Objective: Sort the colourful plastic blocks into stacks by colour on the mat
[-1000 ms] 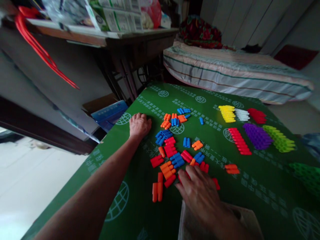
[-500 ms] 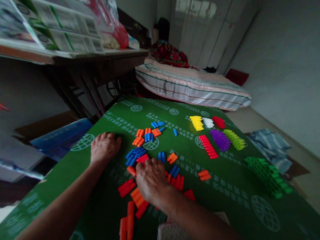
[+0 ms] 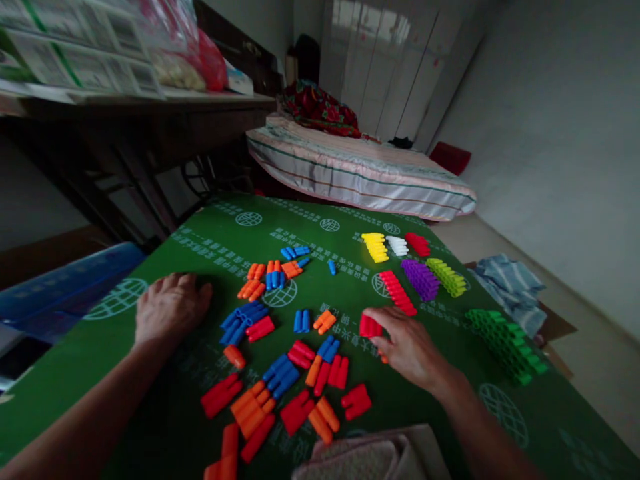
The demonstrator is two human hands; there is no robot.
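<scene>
My left hand lies flat on the green printed mat, fingers together, holding nothing. My right hand is over the mat to the right, its fingers closed on a red plastic piece. Between my hands lie several loose red, orange and blue pieces. Beyond my right hand runs a red row of joined pieces.
Sorted blocks stand at the far right: yellow, white, red, purple, light green and a dark green block. A pinkish cloth lies at the near edge. A bed stands behind.
My right hand has lifted off the loose pile and moved right toward the red row, with a red piece in its fingers. My left hand stays flat. The view has swung right.
</scene>
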